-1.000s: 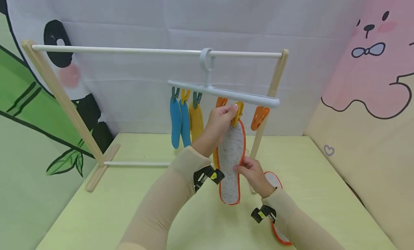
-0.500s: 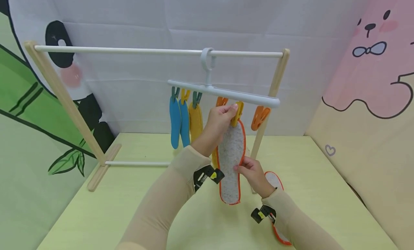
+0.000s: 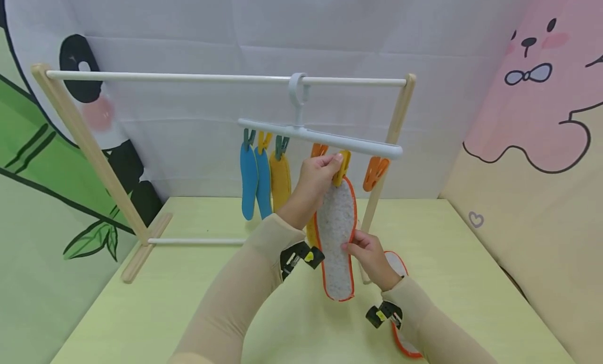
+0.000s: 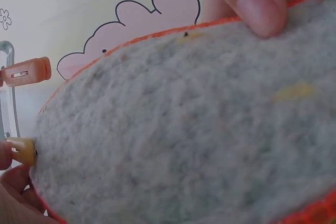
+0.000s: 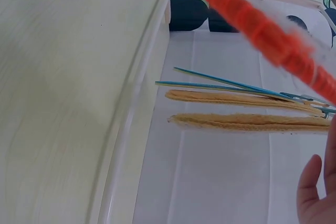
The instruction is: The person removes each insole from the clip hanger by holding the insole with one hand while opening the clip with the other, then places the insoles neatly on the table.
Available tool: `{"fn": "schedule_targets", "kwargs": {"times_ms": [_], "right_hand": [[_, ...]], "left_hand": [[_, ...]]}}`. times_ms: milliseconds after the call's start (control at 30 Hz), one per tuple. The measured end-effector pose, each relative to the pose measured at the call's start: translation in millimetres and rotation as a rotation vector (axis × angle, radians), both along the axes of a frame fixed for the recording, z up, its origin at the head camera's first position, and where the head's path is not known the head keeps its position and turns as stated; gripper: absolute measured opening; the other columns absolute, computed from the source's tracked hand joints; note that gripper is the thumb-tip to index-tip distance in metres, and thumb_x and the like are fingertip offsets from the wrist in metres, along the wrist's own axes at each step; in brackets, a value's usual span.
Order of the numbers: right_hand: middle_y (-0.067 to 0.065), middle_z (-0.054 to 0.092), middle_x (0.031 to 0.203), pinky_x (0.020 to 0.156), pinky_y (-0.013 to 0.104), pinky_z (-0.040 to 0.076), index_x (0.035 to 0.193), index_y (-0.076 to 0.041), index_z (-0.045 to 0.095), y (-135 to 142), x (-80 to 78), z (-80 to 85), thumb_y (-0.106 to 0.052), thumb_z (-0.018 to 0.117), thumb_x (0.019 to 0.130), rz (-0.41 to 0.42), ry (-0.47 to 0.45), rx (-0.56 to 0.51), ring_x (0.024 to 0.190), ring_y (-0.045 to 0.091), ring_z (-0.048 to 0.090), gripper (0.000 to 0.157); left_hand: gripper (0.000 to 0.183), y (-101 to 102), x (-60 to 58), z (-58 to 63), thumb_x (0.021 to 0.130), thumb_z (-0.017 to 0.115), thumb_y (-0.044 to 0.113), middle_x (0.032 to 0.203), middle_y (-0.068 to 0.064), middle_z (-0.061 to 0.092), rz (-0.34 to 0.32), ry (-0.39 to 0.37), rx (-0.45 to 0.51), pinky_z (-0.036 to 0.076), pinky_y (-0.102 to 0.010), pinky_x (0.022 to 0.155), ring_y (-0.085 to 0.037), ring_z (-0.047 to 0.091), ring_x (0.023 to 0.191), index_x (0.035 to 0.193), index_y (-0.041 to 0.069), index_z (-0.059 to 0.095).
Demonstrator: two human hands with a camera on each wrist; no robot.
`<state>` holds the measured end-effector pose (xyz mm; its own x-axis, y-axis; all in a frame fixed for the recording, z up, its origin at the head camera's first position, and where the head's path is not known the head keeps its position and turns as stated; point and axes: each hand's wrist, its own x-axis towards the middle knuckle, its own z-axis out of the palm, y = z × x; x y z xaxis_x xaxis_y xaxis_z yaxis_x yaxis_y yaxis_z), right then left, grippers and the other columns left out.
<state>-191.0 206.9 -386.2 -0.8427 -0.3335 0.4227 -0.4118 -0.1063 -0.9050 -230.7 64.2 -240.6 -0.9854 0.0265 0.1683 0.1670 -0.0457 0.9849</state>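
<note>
A grey felt insole (image 3: 335, 238) with orange-red edging hangs upright below the hanger (image 3: 325, 139). At its top edge sits a yellow clothespin (image 3: 343, 167), which my left hand (image 3: 313, 183) pinches between thumb and fingers. My right hand (image 3: 372, 256) pinches the insole's right edge about halfway down, thumb on the near face. The left wrist view shows the felt face close up, the right thumb (image 4: 261, 9) on its edge and the yellow clothespin at its end. A second edged insole (image 3: 405, 343) lies on the table, partly hidden by my right forearm.
Two blue insoles (image 3: 249, 180) and a yellow insole (image 3: 280, 183) hang from clothespins on the left; another yellow one (image 3: 311, 233) is mostly hidden behind my left arm. An orange clothespin (image 3: 376, 173) hangs at right. The rack (image 3: 188, 77) spans the table (image 3: 212, 311).
The insole's lower end has swung slightly to the right. Both hands keep their grip, and the head view has shifted a little.
</note>
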Motion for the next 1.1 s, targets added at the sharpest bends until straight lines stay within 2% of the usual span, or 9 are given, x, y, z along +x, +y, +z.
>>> {"fn": "schedule_targets", "kwargs": {"times_ms": [167,400,767,1100], "right_hand": [[-0.014,0.066,0.091,0.075,0.020,0.051,0.105,0.031,0.046,3.3,-0.8,-1.3,0.010,0.047,0.087,0.014,0.016,-0.011,0.084,0.002,0.061,0.027],[-0.014,0.066,0.093,0.075,0.020,0.051,0.107,0.032,0.045,4.5,-0.8,-2.6,0.011,0.046,0.087,0.020,0.018,-0.022,0.086,0.002,0.061,0.029],[-0.014,0.066,0.094,0.076,0.020,0.051,0.106,0.031,0.047,6.2,1.4,-3.6,0.010,0.046,0.088,0.027,0.014,-0.020,0.086,0.003,0.062,0.028],[-0.014,0.066,0.094,0.076,0.021,0.051,0.106,0.030,0.048,5.9,0.5,-7.8,0.009,0.048,0.088,0.014,0.011,-0.008,0.086,0.003,0.062,0.028]], "left_hand": [[0.031,1.2,1.7,0.7,0.100,0.053,0.015,0.088,-0.006,0.055,-0.020,0.029,0.008,0.043,-0.023,0.071,-0.015,0.047,0.080,0.109,-0.011,0.066],[0.030,2.0,1.8,1.0,0.099,0.053,0.014,0.099,-0.011,0.059,-0.016,0.019,0.024,0.048,-0.033,0.088,-0.017,0.050,0.088,0.112,-0.011,0.065],[0.031,2.0,2.4,1.9,0.099,0.055,0.018,0.110,-0.014,0.061,-0.001,-0.019,0.035,0.045,-0.037,0.096,-0.020,0.051,0.097,0.115,-0.007,0.065],[0.031,0.1,1.7,0.2,0.099,0.055,0.018,0.113,-0.014,0.061,-0.001,0.002,0.019,0.046,-0.038,0.094,-0.020,0.051,0.098,0.114,-0.007,0.065]]}}
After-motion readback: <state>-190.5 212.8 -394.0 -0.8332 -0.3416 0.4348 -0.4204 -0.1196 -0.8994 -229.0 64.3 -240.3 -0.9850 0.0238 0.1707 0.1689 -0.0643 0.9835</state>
